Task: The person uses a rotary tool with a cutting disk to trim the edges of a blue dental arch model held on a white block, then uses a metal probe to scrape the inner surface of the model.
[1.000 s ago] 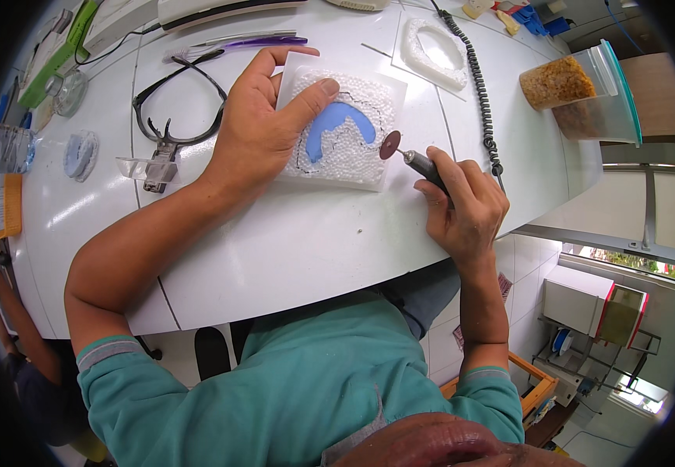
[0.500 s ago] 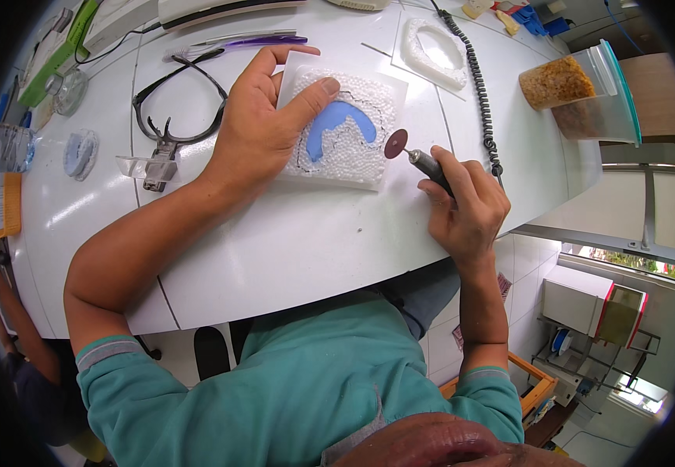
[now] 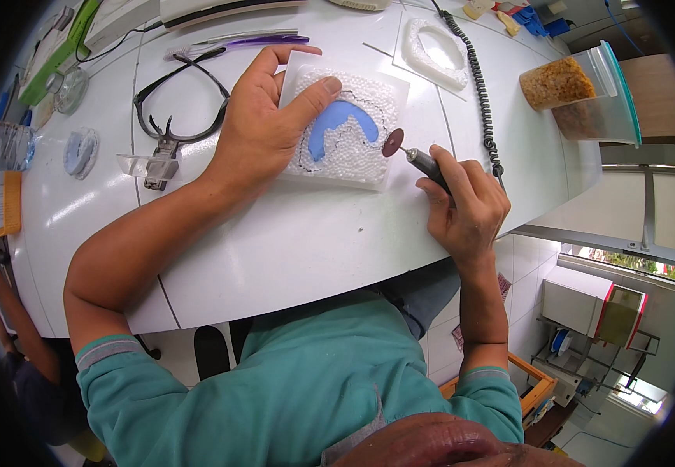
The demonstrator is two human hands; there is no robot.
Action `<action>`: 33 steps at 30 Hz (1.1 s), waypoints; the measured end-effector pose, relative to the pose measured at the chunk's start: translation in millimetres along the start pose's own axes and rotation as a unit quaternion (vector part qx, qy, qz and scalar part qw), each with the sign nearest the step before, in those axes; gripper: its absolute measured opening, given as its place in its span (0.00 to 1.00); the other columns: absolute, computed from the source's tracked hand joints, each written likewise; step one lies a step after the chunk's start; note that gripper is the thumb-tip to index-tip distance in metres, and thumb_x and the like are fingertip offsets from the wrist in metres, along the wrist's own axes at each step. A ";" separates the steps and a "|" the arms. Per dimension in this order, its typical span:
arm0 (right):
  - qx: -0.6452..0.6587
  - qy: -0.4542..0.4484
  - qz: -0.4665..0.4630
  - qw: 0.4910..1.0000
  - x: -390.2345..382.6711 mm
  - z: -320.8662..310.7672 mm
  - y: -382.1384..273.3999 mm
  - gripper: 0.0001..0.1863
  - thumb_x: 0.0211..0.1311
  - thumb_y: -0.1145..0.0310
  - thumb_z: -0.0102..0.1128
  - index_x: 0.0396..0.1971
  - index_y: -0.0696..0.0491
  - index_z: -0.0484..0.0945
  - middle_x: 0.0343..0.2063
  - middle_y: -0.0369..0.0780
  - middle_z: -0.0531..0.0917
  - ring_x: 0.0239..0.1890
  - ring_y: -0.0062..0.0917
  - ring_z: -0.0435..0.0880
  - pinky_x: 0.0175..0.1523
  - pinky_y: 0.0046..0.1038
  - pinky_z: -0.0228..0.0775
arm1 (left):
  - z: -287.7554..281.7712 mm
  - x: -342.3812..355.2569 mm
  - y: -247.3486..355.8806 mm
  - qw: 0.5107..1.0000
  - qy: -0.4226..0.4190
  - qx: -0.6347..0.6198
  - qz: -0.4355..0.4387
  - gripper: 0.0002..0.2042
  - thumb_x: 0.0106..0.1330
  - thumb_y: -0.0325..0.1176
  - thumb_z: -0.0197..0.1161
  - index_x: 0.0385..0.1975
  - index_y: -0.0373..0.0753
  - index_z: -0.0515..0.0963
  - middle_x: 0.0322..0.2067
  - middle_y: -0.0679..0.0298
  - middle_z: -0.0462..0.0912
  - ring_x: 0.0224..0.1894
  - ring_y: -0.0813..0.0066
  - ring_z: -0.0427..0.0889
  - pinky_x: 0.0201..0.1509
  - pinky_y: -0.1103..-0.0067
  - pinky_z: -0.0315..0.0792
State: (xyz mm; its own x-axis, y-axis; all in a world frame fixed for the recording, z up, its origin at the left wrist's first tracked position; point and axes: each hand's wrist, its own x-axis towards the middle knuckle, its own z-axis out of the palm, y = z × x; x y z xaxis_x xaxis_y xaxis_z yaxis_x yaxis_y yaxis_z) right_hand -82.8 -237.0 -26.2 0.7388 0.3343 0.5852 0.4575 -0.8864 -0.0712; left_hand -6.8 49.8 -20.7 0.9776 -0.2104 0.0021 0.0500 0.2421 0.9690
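The cutting disc (image 3: pixel 392 142) has been shifted slightly left, nearer the bead-textured plate (image 3: pixel 347 136) clamped in the left hand (image 3: pixel 267 128); the rotary handpiece (image 3: pixel 427 166) is gripped by the right hand (image 3: pixel 468 201).

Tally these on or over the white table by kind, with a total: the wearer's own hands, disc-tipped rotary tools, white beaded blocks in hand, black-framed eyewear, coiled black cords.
Left hand and right hand: 2
Rotary tool: 1
White beaded block: 1
Black-framed eyewear: 1
Coiled black cord: 1
Total: 6
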 end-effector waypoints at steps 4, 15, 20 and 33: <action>-0.003 -0.003 -0.002 1.000 1.0 -1.0 -0.9 0.22 0.64 0.53 0.81 0.54 0.48 0.94 0.22 0.31 0.77 0.19 0.22 0.69 0.28 0.30 0.58 | -0.1 0.3 -0.9 1.000 0.002 0.002 0.003 0.21 0.83 0.30 0.67 0.69 0.35 0.70 0.47 0.57 0.92 0.46 0.79 0.91 0.51 0.80 0.87; -0.004 -0.004 0.000 1.000 1.0 -1.6 -0.9 0.22 0.65 0.53 0.80 0.54 0.48 0.93 0.22 0.32 0.78 0.19 0.23 0.68 0.28 0.30 0.58 | 0.4 0.6 0.0 1.000 0.002 0.003 0.003 0.21 0.83 0.30 0.67 0.69 0.35 0.69 0.47 0.56 0.92 0.46 0.78 0.91 0.50 0.79 0.88; 0.025 0.040 0.016 0.999 -3.4 1.2 3.0 0.22 0.66 0.54 0.80 0.55 0.50 0.93 0.23 0.33 0.79 0.19 0.24 0.68 0.28 0.31 0.59 | 0.2 -0.3 0.6 1.000 0.002 0.008 -0.008 0.21 0.83 0.30 0.67 0.69 0.35 0.69 0.47 0.56 0.92 0.46 0.78 0.91 0.50 0.79 0.87; 0.196 -0.043 0.214 0.956 66.8 -33.8 4.0 0.22 0.67 0.57 0.82 0.51 0.57 0.89 0.20 0.35 0.82 0.22 0.19 0.78 0.30 0.24 0.68 | -1.5 0.5 1.4 0.996 -0.089 -0.005 0.031 0.32 0.79 0.36 0.74 0.79 0.40 0.69 0.55 0.53 0.90 0.55 0.73 0.90 0.61 0.76 0.86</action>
State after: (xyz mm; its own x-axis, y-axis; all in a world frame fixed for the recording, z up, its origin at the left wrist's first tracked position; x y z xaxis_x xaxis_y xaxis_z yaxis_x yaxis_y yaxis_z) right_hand -48.3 -229.1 39.9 0.9300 0.0081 0.3675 0.2425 -0.7648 -0.5968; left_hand -6.0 51.5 -19.7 0.9275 -0.3584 0.1067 -0.0064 0.2699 0.9629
